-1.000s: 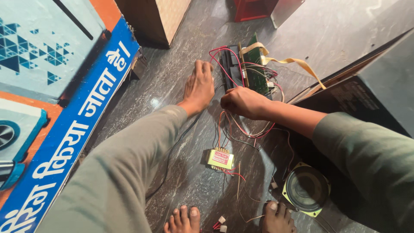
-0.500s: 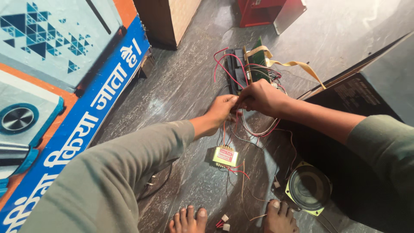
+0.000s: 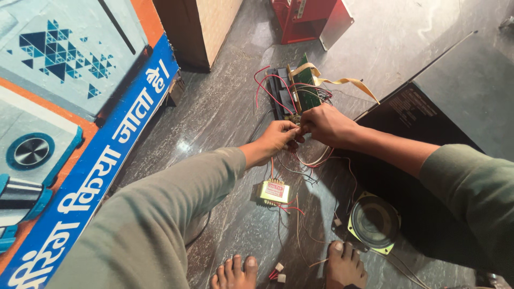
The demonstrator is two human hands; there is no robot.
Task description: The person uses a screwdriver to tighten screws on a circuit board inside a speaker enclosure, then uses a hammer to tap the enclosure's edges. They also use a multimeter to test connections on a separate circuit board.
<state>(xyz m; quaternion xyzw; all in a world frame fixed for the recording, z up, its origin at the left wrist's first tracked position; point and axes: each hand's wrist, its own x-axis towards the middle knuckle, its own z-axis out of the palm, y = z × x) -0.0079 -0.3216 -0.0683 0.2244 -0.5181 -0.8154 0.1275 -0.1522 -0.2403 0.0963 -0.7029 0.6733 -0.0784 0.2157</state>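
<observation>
My left hand [image 3: 274,138] and my right hand [image 3: 324,125] meet fingertip to fingertip over a tangle of red, white and black wires [image 3: 313,159] on the dark stone floor. Both pinch something small between them at the near end of a green circuit board [image 3: 305,88]; what exactly each finger grips is hidden. The board lies beside a black panel [image 3: 278,96], with a beige ribbon cable [image 3: 342,81] running off it to the right. Nearer to me, a small transformer with a yellow-and-red label [image 3: 274,192] sits on the floor, wired into the tangle.
A round speaker [image 3: 373,222] lies by my right foot [image 3: 345,265]; my left foot [image 3: 235,273] is beside small white connectors [image 3: 278,271]. A black cabinet panel [image 3: 428,118] lies on the right, a printed cardboard box [image 3: 64,134] on the left, a red casing [image 3: 305,18] and a wooden box [image 3: 201,27] behind.
My left hand lifted off the floor and moved right to meet my right hand at the wires by the board. The view shifted, so the box shows more.
</observation>
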